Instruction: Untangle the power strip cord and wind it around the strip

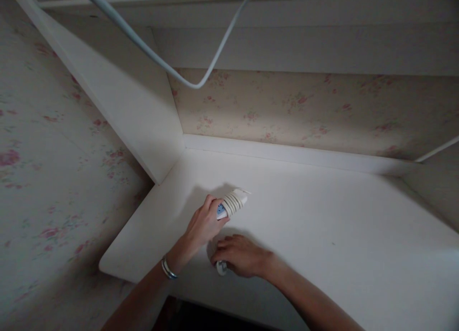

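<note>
My left hand [206, 221], with a silver bangle at the wrist, is closed around the near end of a power strip [234, 202]. Its white cord is wound in several turns about the strip, and a blue socket face shows beside my fingers. Just above the white desk top, the strip points toward the back right. To the right and nearer me, my right hand [240, 255] curls its fingers over a small white rounded object [221, 268] with a grey patch. Most of that object is hidden under the fingers, so its kind is unclear.
The white desk [304, 216] meets a raised back ledge [287, 154] and a slanting side panel [118, 92]. A white cable [195, 85] hangs in a loop from above. Floral wallpaper [53, 178] covers the wall at left. A dark gap [208, 316] lies below the front edge.
</note>
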Motion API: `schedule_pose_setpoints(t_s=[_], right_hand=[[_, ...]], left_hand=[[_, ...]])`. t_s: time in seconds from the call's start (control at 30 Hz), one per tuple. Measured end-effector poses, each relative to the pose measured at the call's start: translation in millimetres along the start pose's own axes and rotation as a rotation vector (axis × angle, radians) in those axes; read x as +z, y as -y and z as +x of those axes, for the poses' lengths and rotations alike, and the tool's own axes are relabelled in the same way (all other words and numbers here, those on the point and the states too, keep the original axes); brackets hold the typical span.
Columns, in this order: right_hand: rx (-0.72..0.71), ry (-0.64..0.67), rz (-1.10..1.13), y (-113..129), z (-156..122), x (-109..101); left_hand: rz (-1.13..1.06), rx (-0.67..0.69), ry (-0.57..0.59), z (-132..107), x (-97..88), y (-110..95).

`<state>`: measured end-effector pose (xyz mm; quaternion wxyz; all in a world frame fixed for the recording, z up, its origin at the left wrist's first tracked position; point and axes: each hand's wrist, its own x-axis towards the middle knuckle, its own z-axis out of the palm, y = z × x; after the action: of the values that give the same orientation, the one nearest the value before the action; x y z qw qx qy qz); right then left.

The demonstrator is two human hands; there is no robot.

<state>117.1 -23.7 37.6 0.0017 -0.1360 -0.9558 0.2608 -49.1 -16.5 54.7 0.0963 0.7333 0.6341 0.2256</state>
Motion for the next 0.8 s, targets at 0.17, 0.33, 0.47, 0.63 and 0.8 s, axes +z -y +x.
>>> schedule_pose_setpoints(t_s=[0.17,0.33,0.47,0.63,0.8], right_hand=[[0.055,-0.093,0.346,-0.7,-28.4,-4.8],[0.161,-0.188,0.704,-9.5,-55.2,-9.2],[0.259,-0.238,0.931,-22.6,-76.9,-9.3],[0.280,-0.337,1.088,-32.4,-88.3,-8.6],[0.372,-0.485,1.142,-26.8,-75.4,-14.3]], left_hand=[[-0.072,0.021,-0.026,-1.6,8.8,11.4],[-0.148,0.014,-0.098,0.0,16.0,13.7],[-0.200,0.023,-0.118,2.8,14.7,14.4],[-0.258,0.032,-0.065,0.7,21.7,17.3],[-0.238,0.076,-0.051,-3.7,30.8,15.5]])
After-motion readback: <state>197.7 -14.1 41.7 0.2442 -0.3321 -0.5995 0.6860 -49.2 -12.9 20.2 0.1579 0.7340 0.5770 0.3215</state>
